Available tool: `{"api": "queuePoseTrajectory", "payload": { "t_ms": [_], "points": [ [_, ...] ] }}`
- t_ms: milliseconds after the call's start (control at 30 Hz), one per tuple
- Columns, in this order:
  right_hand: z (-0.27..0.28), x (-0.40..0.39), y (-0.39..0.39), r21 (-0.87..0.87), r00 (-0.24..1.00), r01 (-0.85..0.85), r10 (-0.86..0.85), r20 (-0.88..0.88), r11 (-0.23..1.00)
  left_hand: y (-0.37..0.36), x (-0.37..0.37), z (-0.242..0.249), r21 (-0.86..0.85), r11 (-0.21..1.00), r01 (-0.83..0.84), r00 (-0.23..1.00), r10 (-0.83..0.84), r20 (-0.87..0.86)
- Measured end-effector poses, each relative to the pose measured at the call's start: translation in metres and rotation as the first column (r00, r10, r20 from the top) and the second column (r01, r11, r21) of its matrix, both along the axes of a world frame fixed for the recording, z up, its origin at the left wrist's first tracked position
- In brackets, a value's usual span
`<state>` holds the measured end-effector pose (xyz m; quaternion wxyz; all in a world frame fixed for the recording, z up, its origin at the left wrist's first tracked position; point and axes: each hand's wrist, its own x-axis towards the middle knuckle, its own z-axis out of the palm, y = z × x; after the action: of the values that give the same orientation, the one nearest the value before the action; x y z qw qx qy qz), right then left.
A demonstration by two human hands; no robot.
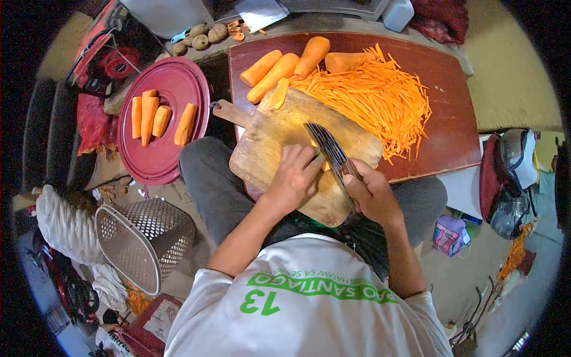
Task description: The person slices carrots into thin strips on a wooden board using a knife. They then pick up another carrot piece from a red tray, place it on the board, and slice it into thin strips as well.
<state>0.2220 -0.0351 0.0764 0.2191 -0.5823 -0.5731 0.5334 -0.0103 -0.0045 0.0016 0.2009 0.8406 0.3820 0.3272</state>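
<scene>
Well under way: big heap of carrot strips point(380, 98) far right on the surface point(452, 143), whole peeled carrots point(279, 68) waiting, left hand point(294, 178) pressing probably a carrot piece point(325, 166) on cutting board point(279, 143), right hand point(372, 190) clenched round cleaver point(330, 150).

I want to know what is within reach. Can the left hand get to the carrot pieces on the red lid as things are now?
Probably yes. The left hand rests on the cutting board, and the carrot pieces lie uncovered on the red lid to its left, with nothing standing between.
</scene>
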Motion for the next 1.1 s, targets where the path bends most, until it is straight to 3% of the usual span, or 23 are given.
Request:
{"api": "queuePoseTrajectory", "payload": {
  "t_ms": [167,267,367,467,567,767,867,1100],
  "points": [
    [0.017,0.006,-0.002,0.079,0.983,-0.047,0.032,0.182,0.996,0.003,0.006,0.013,0.077,0.997,-0.03,1.0,0.029,0.011],
    [0.023,0.006,-0.006,0.055,0.926,-0.166,0.136,0.353,0.985,0.003,0.006,0.009,0.046,0.998,-0.032,0.999,0.032,0.015],
    [0.023,-0.005,-0.015,0.248,0.968,-0.141,0.081,0.237,0.958,0.003,0.003,0.004,0.062,0.998,0.007,1.0,-0.006,-0.005],
    [0.021,-0.01,-0.021,0.31,0.967,-0.121,0.042,0.251,0.943,0.002,0.005,0.006,0.078,0.997,-0.021,1.0,0.021,0.003],
    [0.015,-0.009,-0.02,0.218,0.964,-0.105,0.046,0.261,0.97,0.001,0.001,0.008,0.019,1.0,0.0,0.999,0.001,-0.049],
    [0.029,-0.008,-0.015,0.096,0.961,-0.125,0.096,0.258,0.988,0.001,0.003,0.002,0.06,0.998,-0.006,0.999,0.008,-0.035],
    [0.024,-0.005,-0.026,0.194,0.97,-0.094,0.046,0.239,0.976,0.002,0.003,0.007,0.073,0.997,-0.007,1.0,0.009,-0.026],
    [0.028,-0.016,-0.016,0.17,0.941,-0.169,0.107,0.32,0.971,0.006,0.005,0.005,0.124,0.992,-0.029,0.999,0.031,-0.01]
  ]
}}
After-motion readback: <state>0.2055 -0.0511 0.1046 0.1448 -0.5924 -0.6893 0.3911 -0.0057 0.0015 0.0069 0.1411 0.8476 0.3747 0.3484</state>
